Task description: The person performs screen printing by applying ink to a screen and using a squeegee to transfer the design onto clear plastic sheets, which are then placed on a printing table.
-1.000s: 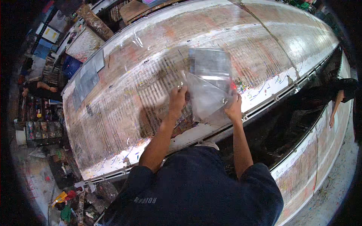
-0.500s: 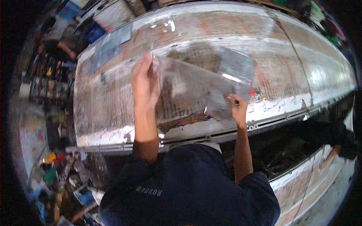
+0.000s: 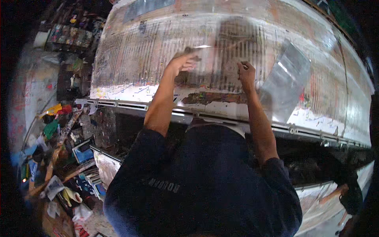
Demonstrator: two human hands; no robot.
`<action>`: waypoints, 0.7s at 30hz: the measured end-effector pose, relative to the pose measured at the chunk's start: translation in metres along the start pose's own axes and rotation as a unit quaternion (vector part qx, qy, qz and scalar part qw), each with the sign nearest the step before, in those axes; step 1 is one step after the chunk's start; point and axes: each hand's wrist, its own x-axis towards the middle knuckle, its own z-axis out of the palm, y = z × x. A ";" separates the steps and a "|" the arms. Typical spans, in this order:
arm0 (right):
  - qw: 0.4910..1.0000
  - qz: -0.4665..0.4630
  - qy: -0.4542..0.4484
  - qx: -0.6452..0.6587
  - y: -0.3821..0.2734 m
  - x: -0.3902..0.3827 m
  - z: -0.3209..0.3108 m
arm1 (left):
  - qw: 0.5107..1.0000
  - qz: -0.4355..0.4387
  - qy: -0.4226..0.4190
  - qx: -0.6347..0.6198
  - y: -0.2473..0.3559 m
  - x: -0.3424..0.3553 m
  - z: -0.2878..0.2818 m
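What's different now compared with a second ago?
The left hand and right hand have both moved left along the table, away from the shiny sheet. The left one, earlier pinching a clear sheet, is now open; whether the right holds it is too blurred to tell. The shiny sheet stayed on the table.

We hold our left hand point(image 3: 183, 64) at upper centre, fingers loosely extended rightward | our right hand point(image 3: 247, 74) right of it, fingers curled | our bare left forearm point(image 3: 161, 103) slants up rightward, right forearm point(image 3: 260, 120) up leftward, well apart
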 end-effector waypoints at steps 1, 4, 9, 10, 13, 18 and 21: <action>1.000 0.001 0.006 0.000 0.018 -0.004 0.004 | 1.000 0.024 0.016 0.004 -0.034 0.005 -0.007; 0.979 0.097 -0.138 0.114 0.057 -0.025 0.016 | 0.992 0.088 0.032 0.089 -0.098 0.026 -0.024; 0.973 0.211 -0.088 -0.027 0.092 -0.061 0.056 | 0.952 0.181 0.061 0.238 -0.143 0.074 -0.057; 0.984 0.141 -0.053 -0.098 0.097 -0.061 0.067 | 0.827 0.403 0.183 0.345 -0.151 0.077 -0.064; 0.979 -0.052 0.005 -0.197 0.108 -0.041 0.100 | 0.815 0.400 0.182 0.377 -0.142 0.099 -0.104; 0.926 -0.137 -0.039 -0.349 0.098 -0.019 0.146 | 0.845 0.204 0.125 0.478 -0.132 0.093 -0.175; 0.917 0.060 -0.045 -0.392 0.068 -0.025 0.161 | 0.845 0.212 0.072 0.486 -0.137 0.085 -0.198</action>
